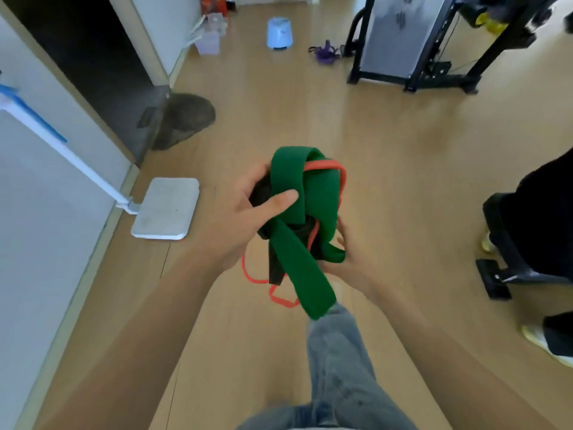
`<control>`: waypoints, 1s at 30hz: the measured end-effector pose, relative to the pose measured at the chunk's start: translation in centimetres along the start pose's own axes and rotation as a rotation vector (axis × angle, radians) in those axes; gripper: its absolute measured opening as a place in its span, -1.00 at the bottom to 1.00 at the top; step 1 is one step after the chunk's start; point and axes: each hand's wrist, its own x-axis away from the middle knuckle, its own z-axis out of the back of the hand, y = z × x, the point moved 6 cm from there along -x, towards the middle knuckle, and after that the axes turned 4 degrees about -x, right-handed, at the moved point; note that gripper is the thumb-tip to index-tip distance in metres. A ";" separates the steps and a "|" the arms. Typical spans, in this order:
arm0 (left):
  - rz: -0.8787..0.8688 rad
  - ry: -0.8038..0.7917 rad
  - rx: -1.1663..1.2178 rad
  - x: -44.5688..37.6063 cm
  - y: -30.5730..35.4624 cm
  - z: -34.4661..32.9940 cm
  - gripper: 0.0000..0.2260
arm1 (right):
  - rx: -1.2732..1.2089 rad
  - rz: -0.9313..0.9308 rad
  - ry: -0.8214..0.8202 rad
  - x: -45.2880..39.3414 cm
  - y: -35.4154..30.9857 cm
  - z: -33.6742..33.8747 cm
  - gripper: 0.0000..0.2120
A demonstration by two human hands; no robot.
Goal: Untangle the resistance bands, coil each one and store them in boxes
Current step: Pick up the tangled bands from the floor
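Both hands hold a knot of resistance bands at waist height over a wooden floor (387, 181). The left hand (248, 212) grips the left side of the knot, thumb laid flat across the wide green band (313, 193), its fingers curled behind a black band (262, 190). The right hand (347, 259) cups the knot from below and to the right, fingers bent round the lower green loop; most of that hand is hidden by the bands. The green band wraps over the top of the bundle and one flat tail hangs down toward the person's jeans (338, 361). A thin red band (331, 167) threads through the knot, showing at the upper right and dangling in loops beneath. The black band sits at the core, with a short end hanging under the green one. Far off on the floor lies a purple band (325, 52), near the foot of a black gym rack (434, 41). A light blue bin (279, 34) stands to its left, and a clear box (209, 38) by the wall. At the left a flat mop (166, 209) leans against the wall, with a dark mat (186, 119) at a doorway. Another person's dark-clad legs (533, 218) show at the right edge.
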 end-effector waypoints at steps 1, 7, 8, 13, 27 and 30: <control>-0.019 0.004 -0.019 -3.8 -0.2 0.4 -0.74 | -0.064 0.000 -0.014 -3.5 -0.5 1.4 -0.16; 0.051 0.100 -0.057 -25.7 -2.8 3.9 -0.77 | -0.134 -0.138 0.094 -23.0 -3.6 10.5 -0.60; 0.083 0.141 -0.057 -29.0 -3.1 5.0 -0.77 | -0.131 -0.140 0.116 -26.2 -4.9 11.8 -0.64; 0.400 0.327 -0.202 -44.2 -7.9 11.7 -0.82 | -0.216 -0.139 0.227 -42.1 -11.7 17.1 -0.72; 0.449 -0.012 0.044 -87.8 -11.5 23.5 -0.39 | -0.127 -0.010 0.444 -85.2 -26.0 29.6 -0.65; 0.401 -0.183 -0.035 -97.0 -12.5 22.4 -0.18 | -0.351 -0.096 0.434 -94.6 -25.4 30.4 -0.75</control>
